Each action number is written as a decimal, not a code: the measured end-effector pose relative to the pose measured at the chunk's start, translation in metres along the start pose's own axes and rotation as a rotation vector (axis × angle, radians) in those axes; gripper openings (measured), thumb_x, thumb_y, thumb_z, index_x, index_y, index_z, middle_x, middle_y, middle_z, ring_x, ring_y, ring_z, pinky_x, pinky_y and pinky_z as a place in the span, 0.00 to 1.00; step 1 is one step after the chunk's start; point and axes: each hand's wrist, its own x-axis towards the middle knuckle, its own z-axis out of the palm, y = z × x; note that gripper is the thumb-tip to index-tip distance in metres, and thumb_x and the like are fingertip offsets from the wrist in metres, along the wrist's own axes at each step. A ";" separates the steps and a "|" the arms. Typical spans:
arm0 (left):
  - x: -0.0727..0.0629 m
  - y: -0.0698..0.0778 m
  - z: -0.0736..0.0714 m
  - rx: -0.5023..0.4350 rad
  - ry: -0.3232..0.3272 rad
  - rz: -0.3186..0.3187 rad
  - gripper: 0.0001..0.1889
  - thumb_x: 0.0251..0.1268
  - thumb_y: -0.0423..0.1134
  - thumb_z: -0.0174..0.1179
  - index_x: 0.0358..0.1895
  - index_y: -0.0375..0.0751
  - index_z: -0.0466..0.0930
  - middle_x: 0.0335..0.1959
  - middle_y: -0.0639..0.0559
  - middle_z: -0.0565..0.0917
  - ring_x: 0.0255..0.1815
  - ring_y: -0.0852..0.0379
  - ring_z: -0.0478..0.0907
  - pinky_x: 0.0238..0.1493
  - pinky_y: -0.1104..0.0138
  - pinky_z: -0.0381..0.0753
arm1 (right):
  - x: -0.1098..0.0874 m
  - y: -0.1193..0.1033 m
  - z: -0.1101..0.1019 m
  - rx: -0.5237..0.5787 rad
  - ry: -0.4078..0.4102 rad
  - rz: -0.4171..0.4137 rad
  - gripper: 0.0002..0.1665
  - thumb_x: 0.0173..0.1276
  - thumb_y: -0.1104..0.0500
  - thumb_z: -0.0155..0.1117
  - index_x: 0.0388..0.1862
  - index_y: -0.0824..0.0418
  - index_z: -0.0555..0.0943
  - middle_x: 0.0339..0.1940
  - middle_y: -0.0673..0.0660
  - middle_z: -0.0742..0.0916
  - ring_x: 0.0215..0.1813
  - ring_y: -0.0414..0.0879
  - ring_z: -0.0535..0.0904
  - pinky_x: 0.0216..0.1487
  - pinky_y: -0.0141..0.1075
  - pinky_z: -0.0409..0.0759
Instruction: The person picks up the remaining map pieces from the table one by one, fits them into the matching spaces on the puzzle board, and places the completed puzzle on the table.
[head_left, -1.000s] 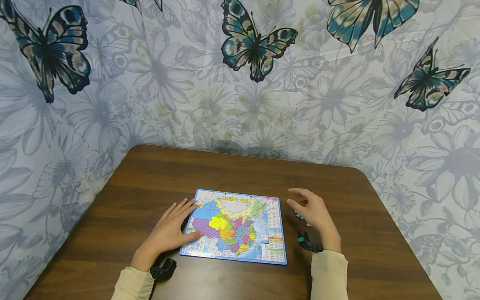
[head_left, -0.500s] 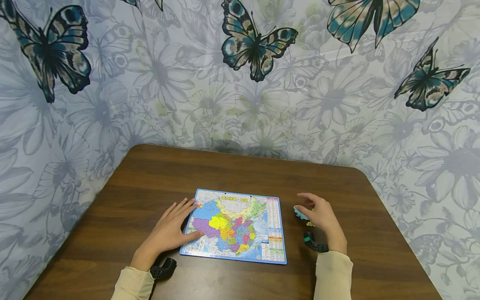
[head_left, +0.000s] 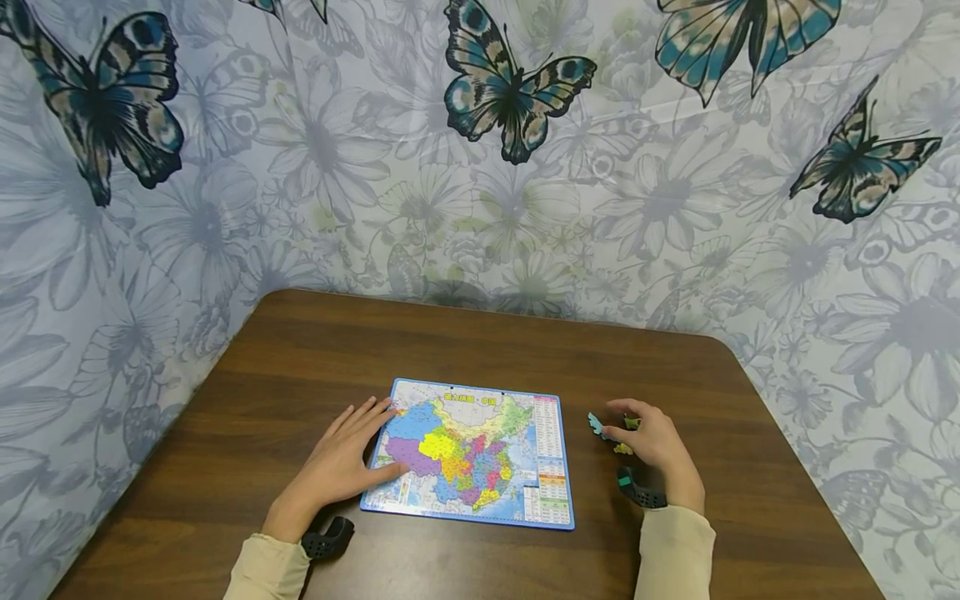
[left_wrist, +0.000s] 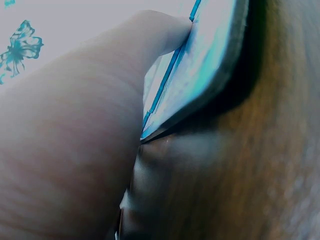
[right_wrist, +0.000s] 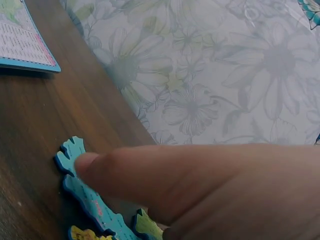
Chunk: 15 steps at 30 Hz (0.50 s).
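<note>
A jigsaw map board (head_left: 465, 514) with a blue rim lies flat on the table, its colourful provinces in place. My left hand (head_left: 337, 458) rests spread over the board's left edge; the thumb (left_wrist: 165, 32) touches its surface in the left wrist view. To the right of the board, my right hand (head_left: 654, 442) is over several small loose puzzle pieces. Its thumb (right_wrist: 115, 170) overlaps a long light-blue piece (right_wrist: 82, 192) in the right wrist view. A green piece (head_left: 632, 423) shows between thumb and forefinger, with a yellow piece (head_left: 622, 449) just below. The other right fingers are largely hidden.
The brown wooden table (head_left: 330, 350) runs back to a wall covering (head_left: 322, 167) printed with flowers and butterflies. Each wrist wears a black band, the left band (head_left: 327, 539) and the right band (head_left: 642, 490).
My right hand has moved right and slightly nearer over the loose pieces, bringing the blue, yellow and green pieces into sight. The left hand and the board have stayed put.
</note>
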 end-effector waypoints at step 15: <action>0.001 0.001 0.000 0.009 0.001 0.006 0.50 0.58 0.71 0.66 0.78 0.45 0.67 0.81 0.47 0.64 0.83 0.41 0.56 0.82 0.42 0.48 | 0.000 0.008 -0.002 -0.018 -0.031 0.001 0.28 0.66 0.52 0.76 0.62 0.62 0.83 0.59 0.67 0.85 0.62 0.67 0.78 0.61 0.63 0.78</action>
